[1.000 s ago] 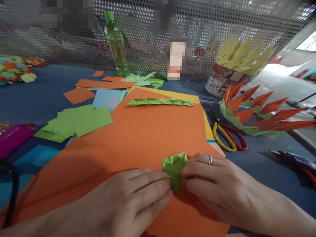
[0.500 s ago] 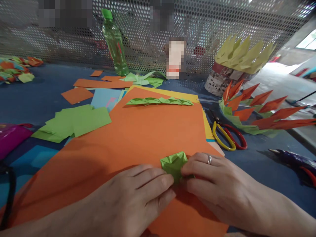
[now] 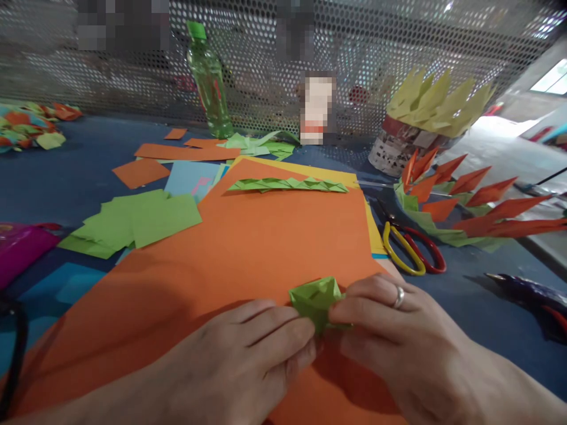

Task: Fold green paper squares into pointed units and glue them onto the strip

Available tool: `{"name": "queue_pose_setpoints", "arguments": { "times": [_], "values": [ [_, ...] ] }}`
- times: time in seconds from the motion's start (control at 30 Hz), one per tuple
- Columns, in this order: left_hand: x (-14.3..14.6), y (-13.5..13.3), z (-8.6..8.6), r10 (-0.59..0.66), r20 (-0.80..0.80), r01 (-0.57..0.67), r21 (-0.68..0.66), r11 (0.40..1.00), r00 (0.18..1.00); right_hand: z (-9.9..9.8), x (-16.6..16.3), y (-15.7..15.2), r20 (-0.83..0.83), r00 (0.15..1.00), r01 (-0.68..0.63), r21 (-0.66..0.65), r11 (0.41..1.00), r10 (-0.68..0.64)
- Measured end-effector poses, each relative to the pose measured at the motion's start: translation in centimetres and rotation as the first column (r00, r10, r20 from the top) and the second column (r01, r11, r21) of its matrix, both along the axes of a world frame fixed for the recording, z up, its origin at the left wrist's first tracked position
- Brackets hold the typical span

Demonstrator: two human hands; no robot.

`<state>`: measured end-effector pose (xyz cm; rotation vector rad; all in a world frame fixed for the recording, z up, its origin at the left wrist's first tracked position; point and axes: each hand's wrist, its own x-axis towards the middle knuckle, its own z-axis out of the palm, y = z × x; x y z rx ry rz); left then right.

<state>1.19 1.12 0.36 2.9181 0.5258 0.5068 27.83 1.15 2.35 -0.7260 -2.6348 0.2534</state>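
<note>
A small folded green paper piece (image 3: 315,298) lies on a big orange sheet (image 3: 248,242) near the table's front. My left hand (image 3: 248,360) presses its fingertips against the piece's left and lower side, fingers close together. My right hand (image 3: 398,336), with a ring on one finger, pinches the piece's right side between thumb and fingers. Both hands rest low on the orange sheet. The lower part of the green piece is hidden under my fingers.
A folded green strip (image 3: 287,185) lies at the orange sheet's far edge. Green squares (image 3: 133,221) are stacked left, scissors (image 3: 410,248) lie right, beside an orange-and-green spiked paper ring (image 3: 469,206). A green bottle (image 3: 209,79) and a yellow-topped can (image 3: 411,130) stand by the mesh wall.
My right hand has shifted slightly right and lifted its knuckles while keeping its pinch. The left fingers slid a little under the green piece, which is now raised slightly.
</note>
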Motion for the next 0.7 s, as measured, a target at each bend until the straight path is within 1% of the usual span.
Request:
{"name": "queue_pose_setpoints", "arguments": {
  "times": [0.03,0.33,0.43,0.53,0.6,0.7],
  "values": [
    [0.0,0.0,0.0,0.002,0.005,-0.002,0.004,1.0,1.0,0.0,-0.2,0.0,0.016,1.0,-0.011,0.002,1.0,0.011],
    [0.2,0.2,0.7,0.012,0.055,-0.014,0.045,0.999,0.998,-0.1,-0.6,-0.2,0.05,0.997,0.056,0.104,0.993,-0.061],
    [0.5,0.3,0.7,-0.009,0.07,0.003,0.081,0.997,0.997,-0.3,-0.5,-0.3,0.05,0.996,0.069,0.135,0.988,-0.077],
    [1.0,0.2,0.6,0.006,0.086,-0.015,0.097,0.995,0.996,-0.4,-0.5,-0.3,0.056,0.994,0.09,0.146,0.985,-0.099],
    [1.2,0.2,0.4,0.004,0.135,-0.02,0.12,0.993,0.991,-0.3,-0.5,-0.3,0.058,0.993,0.098,0.14,0.985,-0.107],
    [1.0,0.1,0.1,0.01,0.147,-0.032,0.147,0.989,0.989,0.0,-0.4,-0.3,0.045,0.993,0.108,0.105,0.989,-0.113]
  ]
}}
